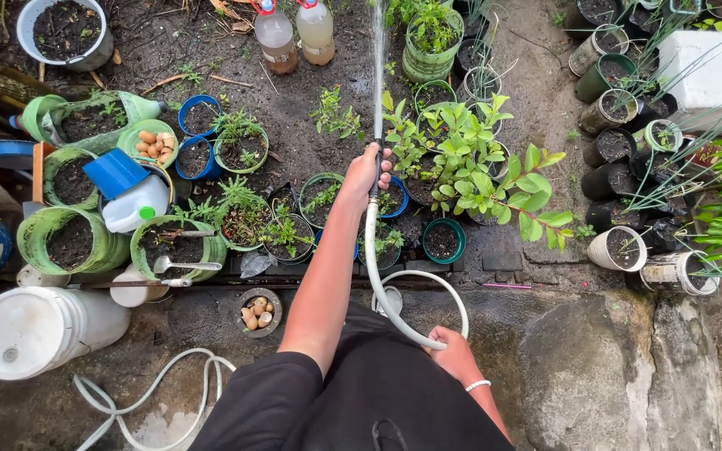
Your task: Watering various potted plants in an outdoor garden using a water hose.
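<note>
**Outdoors: a hose held in two hands above the potted plants**

Clearly, the left hand point(367, 174) is closed around the nozzle end of the white hose point(375, 267), from which a thin jet of water point(378, 58) goes straight toward the far edge of the ground. The right hand point(453, 351), with a pale bracelet at the wrist, is wrapped around the hose lower down, where it makes a loop close to the body. More hose lies in soft curves on the wet concrete point(595, 367) at the near left corner.

I think the jet could wash dark soil out of the small round pots point(443, 240), because it is narrow and strong. The loop could also kink if pulled tight, and the wet concrete looks slippery.

The hose seems smooth, flexible plastic. The pots are cut plastic cylinders, green, blue and black, filled with crumbly earth. A leafy shrub point(470, 171) has glossy light-green leaves. A white bucket point(31, 330) lies on its side at the left edge.
</note>
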